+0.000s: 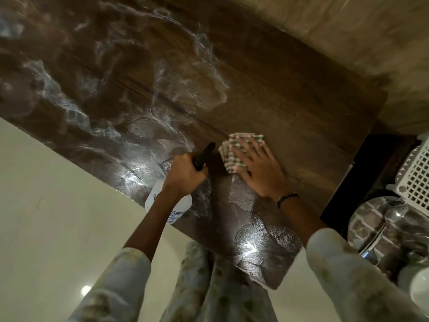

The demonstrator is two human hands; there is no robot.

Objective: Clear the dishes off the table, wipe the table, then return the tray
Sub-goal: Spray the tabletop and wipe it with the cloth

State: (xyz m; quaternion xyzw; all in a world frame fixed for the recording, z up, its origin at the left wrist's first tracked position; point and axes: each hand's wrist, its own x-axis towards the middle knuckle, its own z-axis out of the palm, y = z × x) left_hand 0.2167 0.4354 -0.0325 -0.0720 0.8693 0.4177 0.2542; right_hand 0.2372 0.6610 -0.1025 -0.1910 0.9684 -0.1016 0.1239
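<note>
My right hand lies flat on the folded checked cloth, fingers spread and pressing it down onto the dark wooden table; the hand is open, not gripping, and the cloth shows beyond my fingertips and on their left. The cloth sits on the table's near half, towards its right edge but not touching it. Just beside it on the left, my left hand is closed around the neck of a white spray bottle, its black nozzle sticking out past my knuckles and pointing along the table top, its tip close to the cloth's left edge. The bottle's body hangs below my wrist over the table's near-left edge, with printed lettering I can only partly read. The wood around both hands and out towards the far-left part of the table is streaked with pale, shiny smears, while the strip towards the right edge looks matt and plain. A thin dark band circles my right wrist, and both pale patterned sleeves reach to mid-forearm. Off the table's right edge stands a tray with dark sides, holding steel dishes, a clear glass and a white perforated basket. A pale glossy floor lies beyond the near-left edge.
</note>
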